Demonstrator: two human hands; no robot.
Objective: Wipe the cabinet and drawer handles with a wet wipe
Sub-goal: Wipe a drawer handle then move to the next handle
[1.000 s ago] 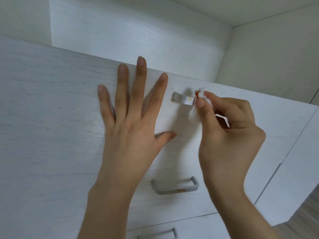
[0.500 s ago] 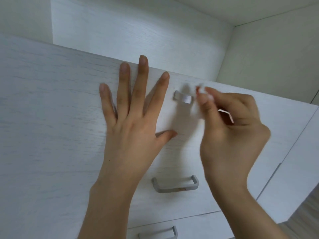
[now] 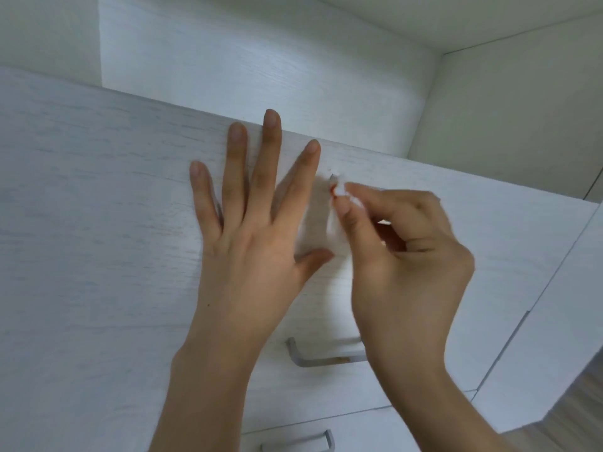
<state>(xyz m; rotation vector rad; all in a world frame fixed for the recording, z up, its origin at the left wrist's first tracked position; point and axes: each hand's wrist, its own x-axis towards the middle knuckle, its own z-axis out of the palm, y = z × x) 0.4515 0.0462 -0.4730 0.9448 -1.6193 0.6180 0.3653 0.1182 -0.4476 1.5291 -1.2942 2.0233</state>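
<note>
The left hand (image 3: 251,256) lies flat with fingers spread on the white drawer front (image 3: 98,239). Just right of it, the right hand (image 3: 408,256) pinches a wet wipe (image 3: 339,190) against that front. Nearer, a grey metal handle (image 3: 313,360) shows, another handle (image 3: 303,443) below it.

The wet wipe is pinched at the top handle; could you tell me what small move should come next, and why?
Probably draw the wet wipe back along the top handle toward its right end. The right hand pinches the wipe at the handle's left end, hiding the bar, while the left hand lies flat on the drawer front, steadying it. The handle below is uncovered.
</note>
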